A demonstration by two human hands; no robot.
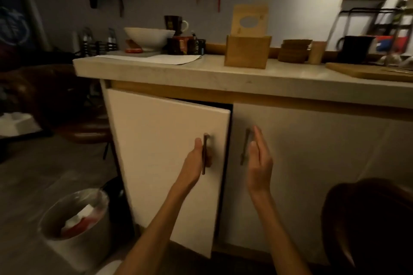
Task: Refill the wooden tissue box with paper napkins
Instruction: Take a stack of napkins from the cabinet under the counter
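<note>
The wooden tissue box (pixel 247 53) stands on the countertop (pixel 201 73), its lid with an oval hole (pixel 249 20) propped upright behind it against the wall. No napkins are visible. Below the counter, my left hand (pixel 197 158) grips the dark bar handle (pixel 204 154) of the left white cabinet door (pixel 161 152), which stands partly ajar. My right hand (pixel 260 161) hovers flat with fingers extended, just in front of the handle (pixel 245 145) of the right door (pixel 312 163), which is closed.
On the counter sit a white bowl (pixel 149 37), mugs (pixel 176 23), a sheet of paper (pixel 169 58), stacked coasters (pixel 295 50), a black pot (pixel 355 49) and a cutting board (pixel 368 71). A lined trash bin (pixel 73 223) stands on the floor at the left. A dark chair back (pixel 368 225) is at the lower right.
</note>
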